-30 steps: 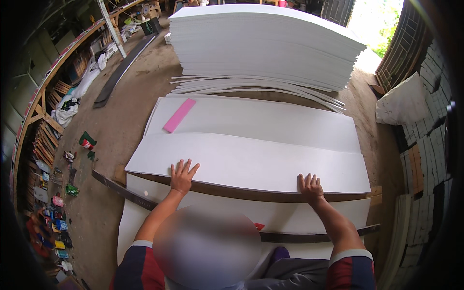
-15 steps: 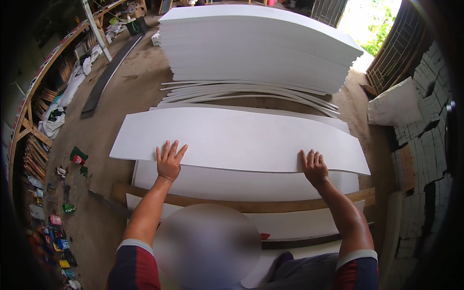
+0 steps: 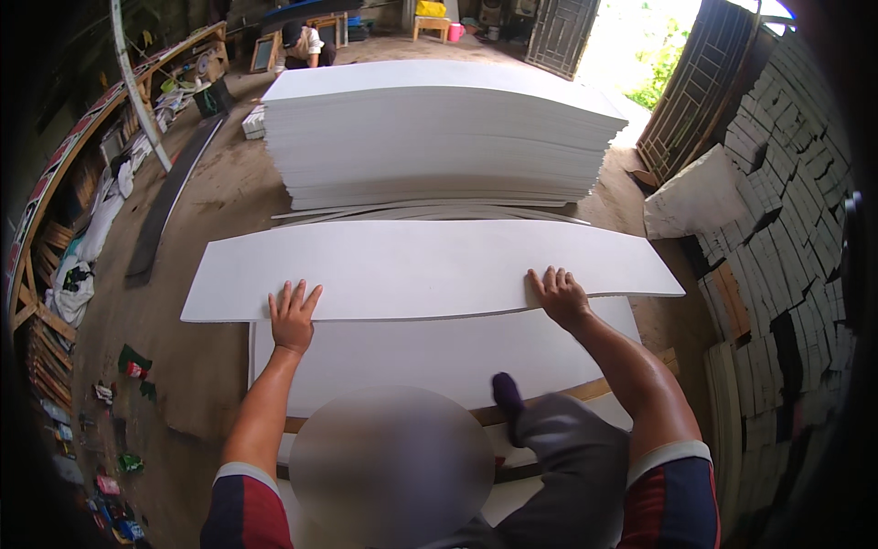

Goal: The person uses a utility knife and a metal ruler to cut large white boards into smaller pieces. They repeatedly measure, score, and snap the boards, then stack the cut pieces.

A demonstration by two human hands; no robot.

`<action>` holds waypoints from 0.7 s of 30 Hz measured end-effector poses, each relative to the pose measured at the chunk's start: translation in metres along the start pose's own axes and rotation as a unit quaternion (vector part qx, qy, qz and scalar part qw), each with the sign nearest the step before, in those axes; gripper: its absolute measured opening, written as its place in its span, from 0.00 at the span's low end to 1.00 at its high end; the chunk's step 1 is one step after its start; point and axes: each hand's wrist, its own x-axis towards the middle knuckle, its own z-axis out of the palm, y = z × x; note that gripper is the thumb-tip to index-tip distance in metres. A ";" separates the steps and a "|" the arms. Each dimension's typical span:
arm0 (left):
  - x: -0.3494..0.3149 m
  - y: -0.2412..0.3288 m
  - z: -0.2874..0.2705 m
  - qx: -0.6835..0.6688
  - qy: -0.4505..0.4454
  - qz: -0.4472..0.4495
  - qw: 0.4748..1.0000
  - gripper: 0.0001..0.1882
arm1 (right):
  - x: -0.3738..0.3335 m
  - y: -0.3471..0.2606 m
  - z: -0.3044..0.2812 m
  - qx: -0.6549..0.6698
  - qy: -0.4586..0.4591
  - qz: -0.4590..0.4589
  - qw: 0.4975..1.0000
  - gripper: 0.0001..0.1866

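A long white board (image 3: 412, 270) stretches crosswise before me and looks raised over the sheet beneath. My left hand (image 3: 293, 316) grips its near edge toward the left end, fingers spread on the top face. Toward the right end, my right hand (image 3: 560, 295) holds the same edge, fingers on top. Neither thumb shows, each apparently under the edge. Below the board lies a wider white sheet (image 3: 412, 352), partly covered. My dark-covered foot (image 3: 506, 395) is over that sheet's near part, my leg bent. A blurred oval hides the lower middle.
Beyond the board stands a tall stack of white sheets (image 3: 430, 137), with thin white strips (image 3: 366, 213) at its base. Stacked pale blocks (image 3: 777, 220) line the right side. A dark plank (image 3: 178, 197) lies on the left floor. A person (image 3: 306, 44) is at the back.
The board and both hands have shifted slightly left in view. My leg has swung forward over the lower sheet. The view has tilted up, showing more of the back of the room.
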 end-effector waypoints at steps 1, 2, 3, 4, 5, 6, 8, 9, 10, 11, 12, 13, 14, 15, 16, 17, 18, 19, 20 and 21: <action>0.008 0.006 0.003 -0.005 -0.005 -0.005 1.000 0.36 | 0.002 0.004 0.008 0.003 0.000 0.002 1.000 0.28; 0.017 0.012 0.006 -0.009 -0.010 -0.011 1.000 0.34 | 0.005 0.007 0.018 0.006 0.001 0.004 1.000 0.27; 0.026 0.018 0.011 -0.014 -0.016 -0.017 1.000 0.33 | 0.009 0.012 0.029 0.010 0.002 0.006 1.000 0.27; 0.035 0.021 0.016 -0.010 -0.021 -0.017 1.000 0.32 | 0.017 0.017 0.039 0.012 0.007 0.011 1.000 0.27; 0.045 0.026 0.024 -0.008 -0.026 -0.019 0.999 0.32 | 0.023 0.021 0.055 0.017 0.011 0.018 1.000 0.27; 0.056 0.032 0.032 -0.007 -0.031 -0.022 0.999 0.32 | 0.030 0.027 0.072 0.022 0.016 0.024 0.999 0.27; 0.075 0.035 0.054 0.010 -0.045 -0.021 0.999 0.32 | 0.047 0.029 0.103 0.049 0.012 0.039 0.998 0.27; 0.085 0.036 0.064 0.018 -0.053 -0.025 0.998 0.32 | 0.059 0.031 0.119 0.069 0.007 0.049 0.996 0.26; 0.095 0.039 0.076 0.023 -0.062 -0.028 0.997 0.32 | 0.066 0.032 0.139 0.081 0.020 0.060 0.995 0.26; 0.109 0.051 0.083 0.025 -0.070 -0.031 0.997 0.33 | 0.074 0.034 0.156 0.091 0.032 0.070 0.993 0.26; 0.122 0.063 0.088 0.024 -0.094 -0.047 0.994 0.35 | 0.080 0.037 0.172 0.113 0.022 0.086 0.990 0.26; 0.129 0.064 0.104 0.016 -0.140 -0.072 0.987 0.36 | 0.091 0.032 0.186 0.099 0.041 0.088 0.990 0.26; 0.126 0.061 0.120 0.008 -0.188 -0.099 0.977 0.37 | 0.101 0.024 0.197 0.208 -0.025 0.109 0.972 0.26; 0.125 0.060 0.136 0.001 -0.235 -0.127 0.964 0.38 | 0.111 0.019 0.207 0.314 -0.090 0.128 0.937 0.26; 0.134 0.089 0.144 -0.055 -0.319 -0.177 0.929 0.38 | 0.101 0.013 0.233 0.347 -0.103 0.142 0.921 0.23; 0.143 0.094 0.147 -0.051 -0.384 -0.159 0.908 0.38 | 0.101 0.012 0.246 0.359 -0.151 0.132 0.912 0.23; 0.152 0.099 0.152 -0.047 -0.447 -0.141 0.882 0.38 | 0.100 0.013 0.258 0.370 -0.197 0.120 0.900 0.22; 0.162 0.100 0.155 -0.042 -0.502 -0.128 0.855 0.38 | 0.108 0.019 0.267 0.377 -0.236 0.105 0.890 0.22; 0.162 0.097 0.160 -0.043 -0.411 -0.143 0.899 0.37 | 0.108 0.022 0.277 0.375 -0.123 0.135 0.909 0.21; 0.157 0.092 0.167 -0.052 -0.393 -0.137 0.908 0.37 | 0.104 0.020 0.281 0.385 -0.125 0.143 0.903 0.22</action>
